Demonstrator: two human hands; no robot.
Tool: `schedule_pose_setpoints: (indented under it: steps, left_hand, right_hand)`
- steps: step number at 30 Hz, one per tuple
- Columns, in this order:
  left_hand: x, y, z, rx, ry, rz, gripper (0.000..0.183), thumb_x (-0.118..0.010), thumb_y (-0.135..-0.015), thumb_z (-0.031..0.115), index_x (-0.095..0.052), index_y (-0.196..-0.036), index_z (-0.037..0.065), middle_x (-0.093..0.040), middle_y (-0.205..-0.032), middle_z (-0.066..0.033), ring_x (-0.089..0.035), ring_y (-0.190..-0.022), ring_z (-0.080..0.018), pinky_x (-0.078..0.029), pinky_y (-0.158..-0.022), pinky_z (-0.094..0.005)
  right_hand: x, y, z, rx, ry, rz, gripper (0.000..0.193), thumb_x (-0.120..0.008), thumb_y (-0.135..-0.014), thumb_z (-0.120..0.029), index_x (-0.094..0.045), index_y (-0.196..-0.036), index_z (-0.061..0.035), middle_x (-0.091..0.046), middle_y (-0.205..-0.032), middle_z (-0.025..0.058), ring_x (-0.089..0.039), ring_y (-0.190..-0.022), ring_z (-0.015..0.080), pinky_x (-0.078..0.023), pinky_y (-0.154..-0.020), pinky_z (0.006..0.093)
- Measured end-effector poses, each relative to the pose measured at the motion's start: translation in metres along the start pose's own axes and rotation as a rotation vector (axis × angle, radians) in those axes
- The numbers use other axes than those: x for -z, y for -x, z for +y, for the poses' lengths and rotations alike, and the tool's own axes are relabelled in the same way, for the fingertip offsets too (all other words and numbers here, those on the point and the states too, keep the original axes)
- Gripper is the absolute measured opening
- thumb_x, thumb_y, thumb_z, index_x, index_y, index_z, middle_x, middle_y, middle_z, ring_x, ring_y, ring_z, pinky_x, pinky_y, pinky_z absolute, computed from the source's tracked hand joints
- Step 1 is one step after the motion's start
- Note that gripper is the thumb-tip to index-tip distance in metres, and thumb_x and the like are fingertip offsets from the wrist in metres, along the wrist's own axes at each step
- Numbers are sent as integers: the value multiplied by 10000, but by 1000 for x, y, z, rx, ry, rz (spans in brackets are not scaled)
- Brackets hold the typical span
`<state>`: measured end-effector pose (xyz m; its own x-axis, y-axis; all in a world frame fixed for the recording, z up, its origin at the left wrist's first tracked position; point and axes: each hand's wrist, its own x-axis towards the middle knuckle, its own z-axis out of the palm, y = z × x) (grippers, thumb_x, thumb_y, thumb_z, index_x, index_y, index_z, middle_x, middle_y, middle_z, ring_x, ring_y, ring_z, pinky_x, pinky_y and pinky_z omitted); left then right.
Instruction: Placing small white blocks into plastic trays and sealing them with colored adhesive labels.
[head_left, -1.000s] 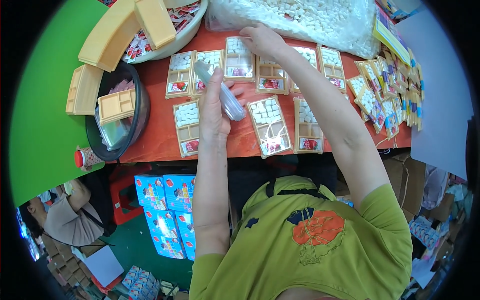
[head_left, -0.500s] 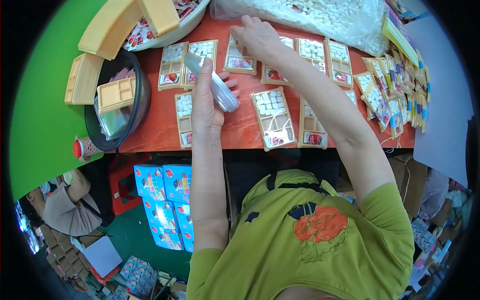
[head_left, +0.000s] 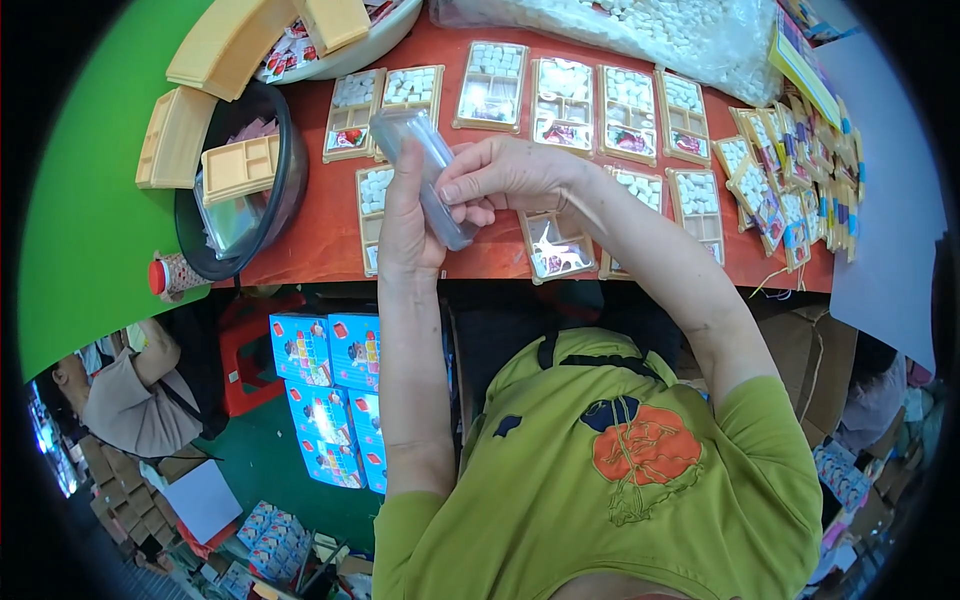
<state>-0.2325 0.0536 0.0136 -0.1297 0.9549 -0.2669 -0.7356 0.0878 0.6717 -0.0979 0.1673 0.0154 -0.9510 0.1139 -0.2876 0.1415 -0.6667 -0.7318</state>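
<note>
Mostly hidden behind a clear plastic stack (head_left: 418,145), the fingers of the left hand (head_left: 410,225) clamp it against the thumb; those of the right hand (head_left: 505,175) close on its right edge, layer count unclear. Its long axis slants rightward from beyond the left thumb to below the right fingertips

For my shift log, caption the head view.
Left hand holds a clear plastic stack, right hand touching it, over a red table set with trays of white pieces.
</note>
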Motion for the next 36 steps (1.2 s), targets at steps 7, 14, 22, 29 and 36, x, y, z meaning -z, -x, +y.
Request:
schedule_pose_setpoints:
  steps: [7,14,22,29,36]
  left_hand:
    - [-12,13,7,-84,-27,176,732,-604,-897,618,-565,-1136,-73,-666,-861,-129,-659,-576,-180,-586,-528,-274]
    - [-6,21,6,-63,-91,71,726,-617,-908,583,-568,-1172,-91,-646,-774,-98,-632,-560,-137,-569,-522,-267]
    - [-4,17,1,-59,-105,139,664,-615,-929,541,-569,-1160,-80,-655,-861,-102,-647,-637,-137,-566,-544,-255]
    - [6,15,25,-125,10,324,633,-674,-897,506,-464,-1252,26,-643,-1018,-162,-681,-808,-271,-604,-656,-398]
    - [14,-2,58,-237,-78,442,802,-717,-841,551,-387,-1349,25,-594,-1095,-192,-643,-971,-285,-586,-743,-472]
  right_hand:
    - [-27,7,-4,24,57,82,176,-717,-912,-187,-720,-963,-19,-702,-790,65,-668,-677,109,-546,-624,214]
    - [-29,9,2,36,98,120,187,-715,-913,-203,-723,-972,-25,-703,-808,55,-679,-712,115,-550,-647,215]
    - [-36,10,14,129,160,177,190,-680,-908,-214,-683,-908,-24,-688,-807,45,-663,-765,107,-510,-683,238]
    - [-30,13,-15,275,446,497,178,-592,-888,-187,-619,-881,-11,-678,-780,67,-661,-710,126,-511,-628,246]
    - [11,-45,-29,334,259,616,294,-581,-913,-186,-544,-1005,91,-648,-937,181,-707,-742,227,-581,-576,264]
